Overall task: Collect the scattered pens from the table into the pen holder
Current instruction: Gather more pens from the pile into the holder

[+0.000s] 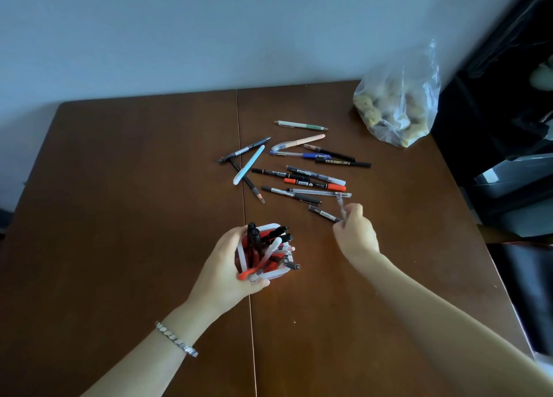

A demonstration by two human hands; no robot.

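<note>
While the left hand [230, 265] wraps its fingers around the white, square-sided plastic pen holder [266, 254] near the front of the dark brown wooden desk [119, 187], the right hand [354, 232] closes at the near edge of the scatter.

Holder: upright on the desk, steadied by the left hand; already crowded with black, red and white pens leaning in several directions.

Right hand: fingers [353, 211] pressed together, pinching a clear-barrelled pen [341, 206] that stands tilted up out of the grip; a second grey-and-clear pen [324, 213] lies flat, its near end touching or just under the hand. Whether it is also gripped cannot be told.

Loose pens: over a dozen lie beyond, among them a light blue pen [249, 165], an orange-capped marker [314, 184], a peach pen [302, 141], a blue-capped clear pen [299, 155] and a green-and-white pen [300, 125] farthest back.

Other: a clear plastic bag of yellowish lumps [395, 109] at the far right corner, well apart from the work.

Step judged in hand: pick-up of the nearest pens, with the collection roughly half done. Next move calls for carrying the pinched pen leftward and threading it tip-down into a gap in the packed holder without snagging the leaning caps.
</note>
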